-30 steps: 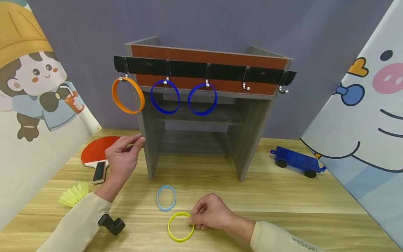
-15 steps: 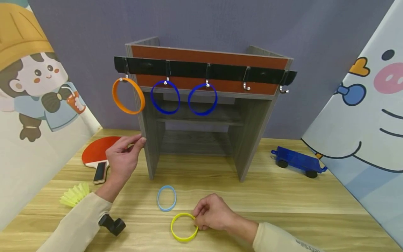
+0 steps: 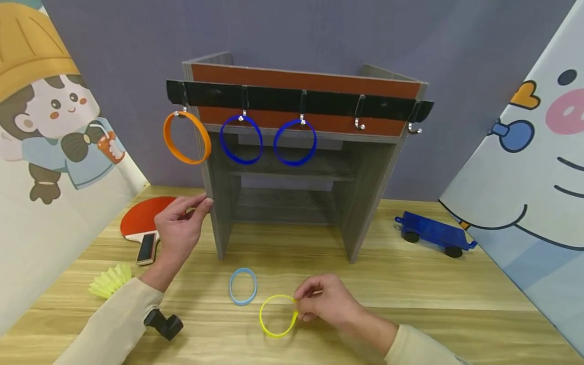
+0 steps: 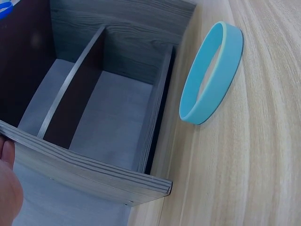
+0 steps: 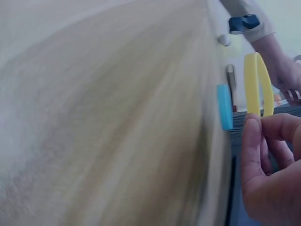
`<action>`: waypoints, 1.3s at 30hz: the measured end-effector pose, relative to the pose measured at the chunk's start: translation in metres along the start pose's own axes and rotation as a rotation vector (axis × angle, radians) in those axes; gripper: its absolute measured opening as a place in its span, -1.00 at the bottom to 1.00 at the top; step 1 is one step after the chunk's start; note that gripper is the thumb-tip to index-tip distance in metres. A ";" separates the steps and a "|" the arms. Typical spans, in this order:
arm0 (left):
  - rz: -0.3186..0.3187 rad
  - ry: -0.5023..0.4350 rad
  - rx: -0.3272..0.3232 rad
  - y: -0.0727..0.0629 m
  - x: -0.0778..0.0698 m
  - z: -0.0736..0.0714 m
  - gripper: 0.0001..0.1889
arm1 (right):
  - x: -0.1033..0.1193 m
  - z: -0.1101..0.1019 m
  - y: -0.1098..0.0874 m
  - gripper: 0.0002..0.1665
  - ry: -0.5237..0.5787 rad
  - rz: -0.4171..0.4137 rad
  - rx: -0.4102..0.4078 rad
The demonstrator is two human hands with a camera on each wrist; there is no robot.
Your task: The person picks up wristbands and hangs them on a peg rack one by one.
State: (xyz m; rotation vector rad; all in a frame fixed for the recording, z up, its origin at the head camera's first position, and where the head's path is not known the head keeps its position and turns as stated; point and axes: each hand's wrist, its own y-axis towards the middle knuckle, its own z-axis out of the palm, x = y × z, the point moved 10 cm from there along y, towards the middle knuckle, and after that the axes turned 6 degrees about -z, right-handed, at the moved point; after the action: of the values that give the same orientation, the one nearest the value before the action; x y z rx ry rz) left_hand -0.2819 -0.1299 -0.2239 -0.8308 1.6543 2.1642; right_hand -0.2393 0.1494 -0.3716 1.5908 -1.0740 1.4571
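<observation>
My right hand (image 3: 326, 301) pinches a yellow silicone wristband (image 3: 262, 319) by its right side, between thumb and index finger. In the right wrist view the wristband (image 5: 252, 82) stands up from the fingertips, off the table. A light blue wristband (image 3: 231, 289) lies on the table to its left. My left hand (image 3: 180, 223) holds the front edge of the grey wooden shelf's left side panel (image 3: 218, 223) with thumb and fingers. Along the shelf top runs a black hook rail (image 3: 274, 99). An orange wristband (image 3: 169, 144) and two dark blue wristbands (image 3: 261, 142) (image 3: 315, 144) hang from its left hooks.
Two bare hooks (image 3: 359, 124) (image 3: 414, 130) are at the rail's right. A red table tennis bat (image 3: 143, 218), a dark block (image 3: 146, 248) and a yellow shuttlecock (image 3: 111, 281) lie at left. A blue toy trailer (image 3: 433, 232) stands at right.
My right hand has lifted the yellow wristband off the table and moved it up and to the right. The left hand keeps its place at the panel.
</observation>
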 end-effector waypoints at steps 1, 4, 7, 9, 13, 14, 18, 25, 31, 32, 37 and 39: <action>0.001 0.005 -0.001 0.000 0.000 0.000 -0.80 | 0.003 -0.002 -0.001 -0.86 0.010 -0.010 -0.010; -0.001 0.017 -0.004 0.000 0.000 0.000 -0.80 | 0.013 -0.011 -0.002 -0.83 0.052 -0.031 -0.050; -0.005 0.018 -0.003 0.000 0.001 0.000 -0.80 | 0.024 -0.022 -0.004 -0.81 0.068 -0.061 -0.083; -0.006 0.015 -0.002 0.000 0.001 0.000 -0.80 | 0.032 -0.029 -0.005 -0.79 0.082 -0.074 -0.105; -0.009 0.008 0.001 0.000 0.000 0.000 -0.81 | 0.050 -0.043 -0.007 -0.80 0.105 -0.105 -0.160; -0.009 0.007 0.001 -0.001 0.000 -0.001 -0.81 | 0.055 -0.047 -0.008 -0.83 0.116 -0.112 -0.176; -0.006 0.013 -0.002 -0.001 -0.001 -0.001 -0.81 | 0.077 -0.063 -0.010 -0.89 0.165 -0.157 -0.246; -0.002 0.010 0.003 -0.001 -0.001 -0.001 -0.80 | 0.117 -0.082 -0.015 -0.86 0.220 -0.307 -0.293; 0.002 0.012 0.005 -0.001 -0.001 0.000 -0.80 | 0.145 -0.098 -0.021 -0.93 0.287 -0.381 -0.344; 0.003 0.014 0.004 -0.001 -0.001 0.000 -0.80 | 0.149 -0.101 -0.022 -0.93 0.304 -0.391 -0.355; 0.009 0.019 0.001 -0.001 -0.001 0.000 -0.80 | 0.170 -0.114 -0.027 -0.84 0.352 -0.422 -0.418; 0.011 0.021 0.000 -0.001 -0.002 0.000 -0.80 | 0.177 -0.118 -0.028 -0.78 0.364 -0.429 -0.443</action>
State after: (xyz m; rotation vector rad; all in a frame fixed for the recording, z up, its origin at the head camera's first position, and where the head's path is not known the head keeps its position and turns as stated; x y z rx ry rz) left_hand -0.2801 -0.1300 -0.2233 -0.8488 1.6727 2.1705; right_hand -0.2581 0.2487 -0.1826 1.1008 -0.7220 1.0705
